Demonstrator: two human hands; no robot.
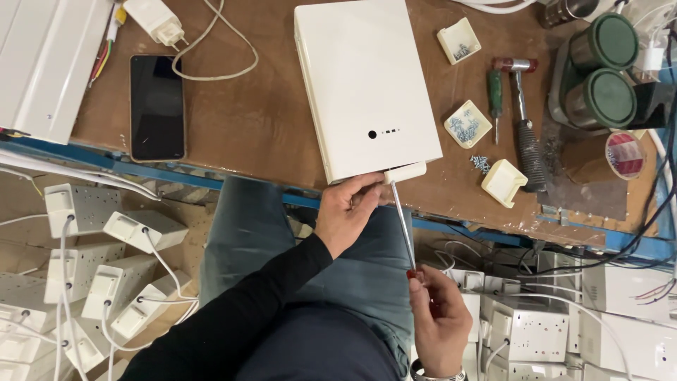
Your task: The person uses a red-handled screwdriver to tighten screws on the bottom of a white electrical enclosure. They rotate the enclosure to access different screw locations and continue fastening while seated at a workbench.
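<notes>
A flat white plastic box [363,81] lies on the brown workbench [261,113], its near corner over the bench's front edge. My left hand [347,210] pinches a small white end piece [404,173] at that corner. My right hand [438,321] grips the red handle of a long screwdriver [403,222], whose shaft slants up to the end piece. Both hands are over my lap, below the bench edge.
A black phone [156,106], a charger with cable [159,21], small white trays of screws [467,123], a hammer [525,134], a green screwdriver [496,95] and two green-lidded tins [603,95] sit on the bench. White cabled units [113,282] pile on the floor both sides.
</notes>
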